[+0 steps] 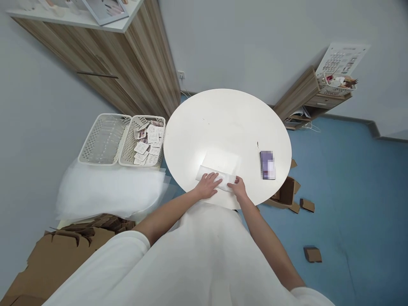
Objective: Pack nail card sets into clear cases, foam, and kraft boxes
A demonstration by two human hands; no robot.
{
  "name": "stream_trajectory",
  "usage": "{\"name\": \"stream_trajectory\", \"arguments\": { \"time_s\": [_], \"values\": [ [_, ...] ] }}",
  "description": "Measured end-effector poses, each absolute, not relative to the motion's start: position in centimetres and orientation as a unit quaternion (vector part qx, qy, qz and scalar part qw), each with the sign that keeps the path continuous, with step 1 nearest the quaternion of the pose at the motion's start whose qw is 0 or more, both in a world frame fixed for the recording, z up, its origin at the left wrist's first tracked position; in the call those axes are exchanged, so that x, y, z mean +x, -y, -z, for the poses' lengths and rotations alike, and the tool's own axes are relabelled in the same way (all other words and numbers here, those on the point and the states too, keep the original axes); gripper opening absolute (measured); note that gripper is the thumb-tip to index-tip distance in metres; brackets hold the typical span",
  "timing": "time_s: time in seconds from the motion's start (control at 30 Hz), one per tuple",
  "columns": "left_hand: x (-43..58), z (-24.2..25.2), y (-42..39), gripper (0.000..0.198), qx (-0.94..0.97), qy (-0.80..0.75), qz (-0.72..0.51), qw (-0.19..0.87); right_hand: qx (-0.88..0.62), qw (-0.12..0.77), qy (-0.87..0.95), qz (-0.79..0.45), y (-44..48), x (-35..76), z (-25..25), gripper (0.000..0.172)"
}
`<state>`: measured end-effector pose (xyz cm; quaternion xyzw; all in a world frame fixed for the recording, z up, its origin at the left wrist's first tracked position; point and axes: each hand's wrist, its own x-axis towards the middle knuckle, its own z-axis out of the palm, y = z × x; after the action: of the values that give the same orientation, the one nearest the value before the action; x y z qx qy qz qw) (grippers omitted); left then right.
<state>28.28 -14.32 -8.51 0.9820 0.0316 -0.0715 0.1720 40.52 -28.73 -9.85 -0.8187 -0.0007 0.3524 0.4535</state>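
Note:
A white, translucent sheet of packing foam lies near the front edge of the round white table. Its near part is folded over into a flat, narrow bundle; whatever may be inside is hidden. My left hand rests palm down on the left half of this bundle, fingers spread. At the bundle's right end my right hand pinches the folded foam between thumb and fingers. Off to the right on the tabletop lies a purple and white item, partly blurred out.
Left of the table stand two white baskets, one with clear pieces, one with printed cards. Stacked foam sheets and flattened cardboard lie nearer me. Small cardboard boxes sit on the blue floor, right. Wood-grain cabinets stand behind.

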Motion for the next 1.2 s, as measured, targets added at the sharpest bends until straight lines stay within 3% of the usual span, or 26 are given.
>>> {"name": "stream_trajectory", "arguments": {
  "time_s": [0.13, 0.47, 0.7, 1.0, 1.2],
  "values": [
    [28.1, 8.9, 14.0, 0.058, 0.984, -0.014, 0.075, 0.159, -0.796, 0.469, 0.025, -0.382, 28.1, 41.0, 9.0, 0.033],
    [28.6, 8.4, 15.6, 0.062, 0.976, -0.035, 0.101, 0.187, -0.837, 0.421, 0.083, -0.339, 30.1, 38.8, 8.8, 0.01],
    [28.7, 7.5, 15.1, 0.071, 0.959, -0.074, 0.085, 0.26, -0.836, 0.384, 0.208, -0.332, 27.6, 38.3, 8.2, 0.026],
    [28.6, 8.3, 14.8, 0.066, 0.977, 0.004, 0.107, 0.184, -0.855, 0.369, 0.267, -0.247, 29.3, 39.0, 8.7, 0.036],
    [27.8, 8.5, 14.4, 0.067, 0.98, 0.002, 0.099, 0.173, -0.853, 0.282, 0.391, -0.202, 28.6, 38.5, 9.8, 0.045]
  ]
}}
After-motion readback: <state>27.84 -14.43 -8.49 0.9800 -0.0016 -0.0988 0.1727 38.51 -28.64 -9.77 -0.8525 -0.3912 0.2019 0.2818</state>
